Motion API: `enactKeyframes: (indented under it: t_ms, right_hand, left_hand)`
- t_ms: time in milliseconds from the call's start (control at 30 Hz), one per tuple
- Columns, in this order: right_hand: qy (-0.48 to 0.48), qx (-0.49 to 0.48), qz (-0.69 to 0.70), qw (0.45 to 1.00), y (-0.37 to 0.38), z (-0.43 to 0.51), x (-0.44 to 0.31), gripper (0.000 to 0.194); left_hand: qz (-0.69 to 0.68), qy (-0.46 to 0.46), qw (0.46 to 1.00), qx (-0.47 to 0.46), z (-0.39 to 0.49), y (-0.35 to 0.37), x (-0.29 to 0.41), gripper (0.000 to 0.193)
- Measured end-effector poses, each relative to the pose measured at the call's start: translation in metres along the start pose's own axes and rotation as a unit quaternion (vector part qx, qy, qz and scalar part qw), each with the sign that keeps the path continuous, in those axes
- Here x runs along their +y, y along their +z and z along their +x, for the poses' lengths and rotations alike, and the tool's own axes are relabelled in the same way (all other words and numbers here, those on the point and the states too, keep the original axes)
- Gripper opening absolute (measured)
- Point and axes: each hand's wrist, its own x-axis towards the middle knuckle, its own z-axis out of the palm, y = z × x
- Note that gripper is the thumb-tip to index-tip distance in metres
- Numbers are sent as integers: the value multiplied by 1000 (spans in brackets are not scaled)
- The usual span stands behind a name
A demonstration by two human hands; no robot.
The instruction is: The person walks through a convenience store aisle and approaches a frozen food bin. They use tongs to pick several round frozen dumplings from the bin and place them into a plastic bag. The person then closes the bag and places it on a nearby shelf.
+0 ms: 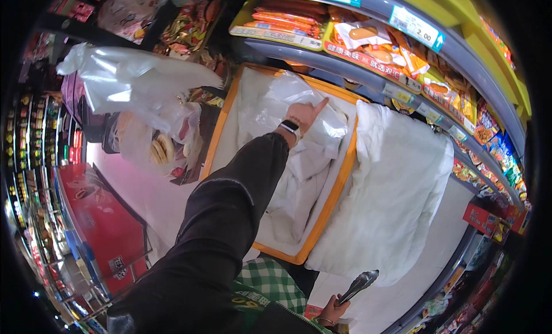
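Note:
My left hand [302,116], with a smartwatch [290,126] at the wrist, reaches into a white-lined box with an orange rim [326,219]. Its index finger points right across a clear plastic sheet or bag [293,88]; whether the other fingers pinch the plastic is hidden. Folded white cloth [308,163] lies under and below the plastic, covering whatever is beneath. Low at the right, my right hand [335,310] grips metal tongs [359,285], held away from the box. A thick white padded cloth [396,183] drapes beside the box's right edge.
Left of the box are plastic bags with round flat breads [161,148] and a bundle of white plastic bags [133,79]. A shelf [327,60] of packaged sausages runs along the far side. A red carton [101,222] stands at left, near a wire rack [77,291].

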Motion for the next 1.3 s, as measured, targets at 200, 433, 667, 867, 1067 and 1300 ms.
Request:
enactKeyframes:
  t_ms: [200, 433, 667, 867, 1067, 1300]
  right_hand:
    - [11, 20, 19, 1000, 14, -18, 4, 27]
    - [8, 15, -10, 1000, 22, -13, 5, 28]
    - [119, -35, -40, 992, 22, -15, 5, 35]
    - [117, -14, -40, 992, 29, -21, 27, 39]
    - [127, -20, -36, 991, 27, -21, 39, 38]
    - [77, -13, -54, 995, 31, -19, 40, 36]
  left_hand:
    - [110, 0, 991, -78, 0, 46, -4, 43]
    - [181, 134, 974, 5, -28, 81, -7, 33]
    - [161, -109, 957, -214, -17, 117, -14, 68]
    - [156, -174, 946, -226, -39, 124, -44, 64]
    - [18, -50, 978, -202, -60, 124, -63, 35]
    - [34, -74, 990, -115, -68, 139, -45, 21]
